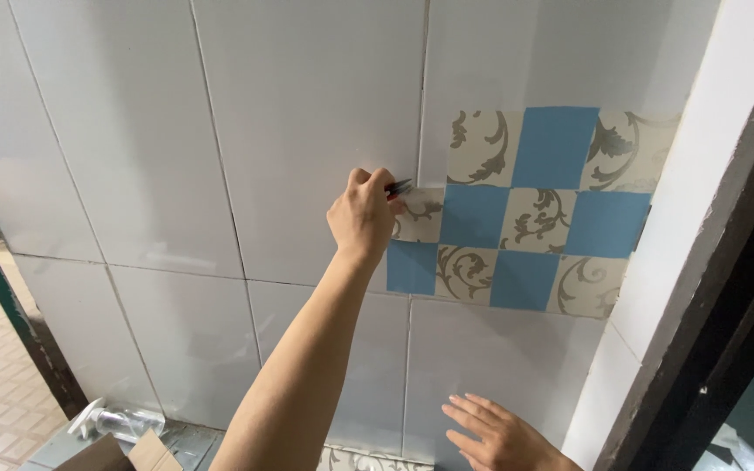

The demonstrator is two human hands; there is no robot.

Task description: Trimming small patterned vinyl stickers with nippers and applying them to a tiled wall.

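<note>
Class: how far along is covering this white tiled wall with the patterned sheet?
Done: a blue-and-floral patterned sheet already sticks at the wall's right. In hand: the left hand works a small dark tool at its edge; the right hand rests lower. Left: most white tiles bare.

A brown cardboard box (119,455) with open flaps stands on the floor at the wall's foot, just beside a clear spray bottle (115,421).

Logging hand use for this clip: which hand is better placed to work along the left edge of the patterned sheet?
Left. The left hand already grips a small dark tool with its tip at the patterned sheet's left edge. The right hand lies open and empty-looking, flat on the wall, well below the sheet.
</note>
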